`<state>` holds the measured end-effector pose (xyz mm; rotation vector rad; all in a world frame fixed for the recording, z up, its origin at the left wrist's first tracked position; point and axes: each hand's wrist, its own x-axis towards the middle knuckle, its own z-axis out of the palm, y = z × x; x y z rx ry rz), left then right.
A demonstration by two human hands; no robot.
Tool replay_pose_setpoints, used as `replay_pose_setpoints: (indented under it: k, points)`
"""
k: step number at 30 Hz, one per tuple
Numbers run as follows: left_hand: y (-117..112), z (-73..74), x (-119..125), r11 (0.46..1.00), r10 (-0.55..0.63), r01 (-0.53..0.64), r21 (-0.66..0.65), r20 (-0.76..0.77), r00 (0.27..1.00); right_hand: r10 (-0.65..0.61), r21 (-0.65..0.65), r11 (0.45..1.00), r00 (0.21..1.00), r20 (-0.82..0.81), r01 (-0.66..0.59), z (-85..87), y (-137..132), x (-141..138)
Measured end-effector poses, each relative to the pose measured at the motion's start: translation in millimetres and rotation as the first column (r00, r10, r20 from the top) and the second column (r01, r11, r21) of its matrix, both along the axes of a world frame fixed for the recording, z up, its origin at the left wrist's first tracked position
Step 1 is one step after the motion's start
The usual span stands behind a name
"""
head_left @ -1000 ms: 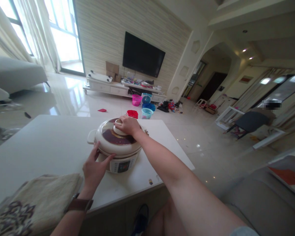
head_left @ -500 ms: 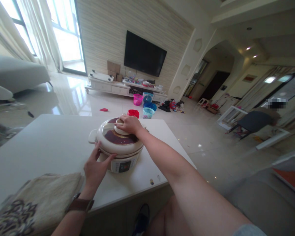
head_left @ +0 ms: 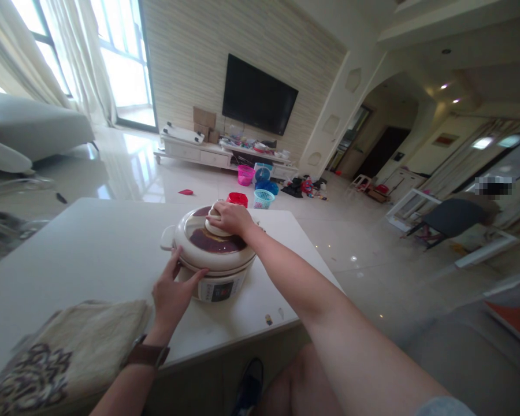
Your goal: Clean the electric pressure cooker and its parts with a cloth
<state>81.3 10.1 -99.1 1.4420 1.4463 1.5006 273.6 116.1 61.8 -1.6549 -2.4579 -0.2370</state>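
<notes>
A cream electric slow cooker [head_left: 225, 280], with a control panel on its front, stands upright on the white table [head_left: 112, 260]. Its lid [head_left: 216, 241], a brownish see-through pane inside a broad cream rim, sits on top. My right hand [head_left: 233, 219] is closed round the knob in the middle of the lid. My left hand [head_left: 175, 289] holds the cooker's near left side, thumb and fingers spread against it just under the rim. A side handle [head_left: 168, 238] sticks out at the left. The far right side of the cooker is hidden by my right arm.
A folded beige cloth [head_left: 86, 341] with a dark pattern lies on the table at the near left. Small stickers [head_left: 268, 319] mark the front edge. Beyond the table, plastic baskets [head_left: 264, 199] stand on the floor. Someone sits at the far right by a dark chair [head_left: 448, 216].
The whole view has shifted slightly, so everything appears a little further right. Both hands keep their places on the cooker and the lid.
</notes>
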Motion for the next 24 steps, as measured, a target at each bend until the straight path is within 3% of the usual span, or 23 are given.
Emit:
replay_pose_setpoints:
  k: [24]
  points:
    - [-7, 16.8, 4, 0.998, 0.001, -0.001, -0.065, 0.007, 1.0, -0.236, 0.042, 0.971, 0.971, 0.026, 0.234, 0.3, -13, -21]
